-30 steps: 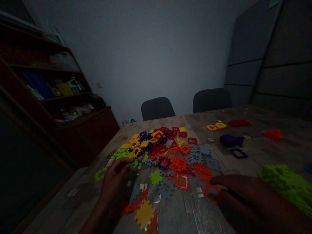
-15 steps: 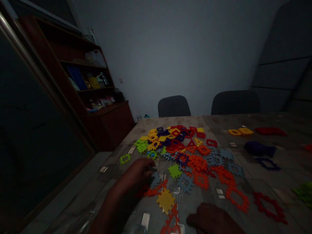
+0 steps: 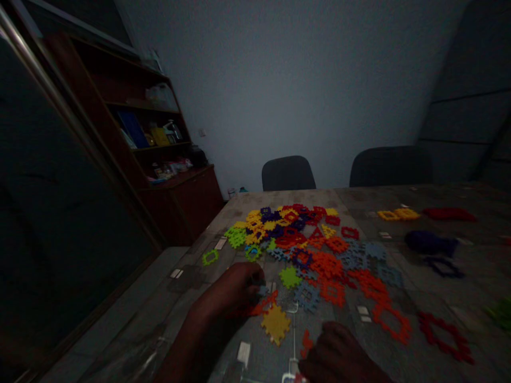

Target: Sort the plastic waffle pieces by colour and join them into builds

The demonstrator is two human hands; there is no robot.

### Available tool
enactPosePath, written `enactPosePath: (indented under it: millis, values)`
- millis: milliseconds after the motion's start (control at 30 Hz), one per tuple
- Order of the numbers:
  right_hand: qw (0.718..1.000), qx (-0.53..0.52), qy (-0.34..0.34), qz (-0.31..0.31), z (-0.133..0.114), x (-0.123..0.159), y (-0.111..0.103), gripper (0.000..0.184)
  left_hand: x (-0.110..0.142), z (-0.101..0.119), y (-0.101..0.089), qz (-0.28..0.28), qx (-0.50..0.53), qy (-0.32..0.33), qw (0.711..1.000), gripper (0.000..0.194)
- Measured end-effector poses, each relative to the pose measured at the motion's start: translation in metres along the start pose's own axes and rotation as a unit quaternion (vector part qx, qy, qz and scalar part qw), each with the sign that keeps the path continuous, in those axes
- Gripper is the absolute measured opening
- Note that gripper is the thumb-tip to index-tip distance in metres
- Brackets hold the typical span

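Note:
A heap of flat interlocking plastic tiles (image 3: 303,244) in yellow, red, orange, purple, blue and green lies spread on the patterned table (image 3: 223,351). My left hand (image 3: 235,290) rests on the table at the heap's near left edge, its fingers curled round a small blue-grey tile (image 3: 262,290). A yellow tile (image 3: 275,323) and a green tile (image 3: 289,277) lie just right of it. My right hand (image 3: 339,356) is low at the frame's bottom, fingers curled over, next to a small red piece (image 3: 306,343); the dim light hides what it holds.
Small sorted piles sit at the far right: yellow tiles (image 3: 397,214), a red stack (image 3: 449,214), a purple stack (image 3: 429,242). Two dark chairs (image 3: 288,173) stand behind the table. A wooden shelf unit (image 3: 159,159) fills the left wall. A lone green tile (image 3: 209,257) lies left of the heap.
The view swung left, then steadied. My left hand drew back toward me along the heap's edge and closed on a tile. My right hand dropped to the frame's bottom and curled up.

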State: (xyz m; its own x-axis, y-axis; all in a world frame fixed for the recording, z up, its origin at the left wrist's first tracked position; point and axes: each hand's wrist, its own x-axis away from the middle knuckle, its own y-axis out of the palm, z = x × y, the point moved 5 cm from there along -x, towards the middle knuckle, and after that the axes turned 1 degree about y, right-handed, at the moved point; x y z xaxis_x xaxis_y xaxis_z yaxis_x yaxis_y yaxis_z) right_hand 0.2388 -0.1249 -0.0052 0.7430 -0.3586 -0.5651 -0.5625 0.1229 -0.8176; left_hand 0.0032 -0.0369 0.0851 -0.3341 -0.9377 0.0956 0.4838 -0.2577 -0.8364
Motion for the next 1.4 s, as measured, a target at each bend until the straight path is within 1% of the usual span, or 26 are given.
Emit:
enactPosePath:
  millis: [67,100,133,167,233,300,367,433,500,667,800,867,933,1033,1167,1267,1400]
  values:
    - [1.0,0.002,0.016,-0.012,0.003,-0.006,-0.02,0.037,-0.001,0.0,0.006,-0.015,-0.01,-0.002,1.0,0.031]
    - [0.999,-0.006,0.027,-0.024,0.005,-0.009,-0.031,0.035,-0.002,0.003,0.009,-0.019,-0.014,0.001,1.0,0.032]
    - [0.997,-0.016,0.052,-0.055,0.008,-0.011,-0.039,0.026,-0.002,0.006,0.012,-0.02,-0.018,0.008,1.0,0.033]
    - [0.995,-0.025,0.071,-0.064,0.012,-0.013,-0.048,0.019,-0.002,0.011,0.014,-0.022,-0.021,0.017,0.999,0.032]
    - [0.991,-0.033,0.123,-0.042,0.025,-0.013,-0.063,0.017,-0.002,0.021,0.019,-0.027,-0.03,0.041,0.998,0.029]
    - [0.983,-0.024,0.182,0.003,0.043,-0.008,-0.071,0.022,-0.003,0.029,0.024,-0.028,-0.041,0.064,0.997,0.026]
    - [0.974,-0.008,0.226,0.029,0.061,0.001,-0.069,0.026,-0.005,0.033,0.028,-0.028,-0.052,0.083,0.995,0.024]
    - [0.97,-0.001,0.24,0.029,0.072,0.008,-0.063,0.032,-0.007,0.035,0.033,-0.028,-0.061,0.099,0.993,0.024]
    - [0.97,-0.003,0.243,0.019,0.076,0.011,-0.058,0.035,-0.009,0.037,0.037,-0.025,-0.067,0.113,0.991,0.024]
    - [0.964,-0.012,0.265,-0.017,0.077,0.011,-0.057,0.032,-0.01,0.046,0.041,-0.015,-0.081,0.142,0.986,0.019]
    - [0.959,-0.017,0.281,-0.033,0.08,0.012,-0.06,0.034,-0.009,0.054,0.041,0.0,-0.091,0.162,0.983,0.022]
    - [0.958,-0.026,0.281,-0.052,0.079,0.012,-0.059,0.035,-0.008,0.061,0.043,-0.002,-0.096,0.175,0.98,0.022]
    - [0.956,-0.04,0.279,-0.075,0.074,0.012,-0.057,0.036,-0.004,0.071,0.049,-0.008,-0.102,0.192,0.976,0.019]
    - [0.951,-0.058,0.287,-0.102,0.069,0.012,-0.055,0.034,0.005,0.09,0.064,-0.024,-0.117,0.224,0.967,0.014]
    - [0.943,-0.07,0.303,-0.118,0.066,0.012,-0.056,0.032,0.016,0.109,0.082,-0.047,-0.133,0.274,0.951,0.014]
    - [0.937,-0.077,0.313,-0.135,0.063,0.008,-0.059,0.03,0.021,0.114,0.086,-0.057,-0.127,0.308,0.941,0.007]
    - [0.916,-0.099,0.339,-0.193,0.058,0.006,-0.06,0.033,0.025,0.114,0.09,-0.092,-0.105,0.357,0.923,0.016]
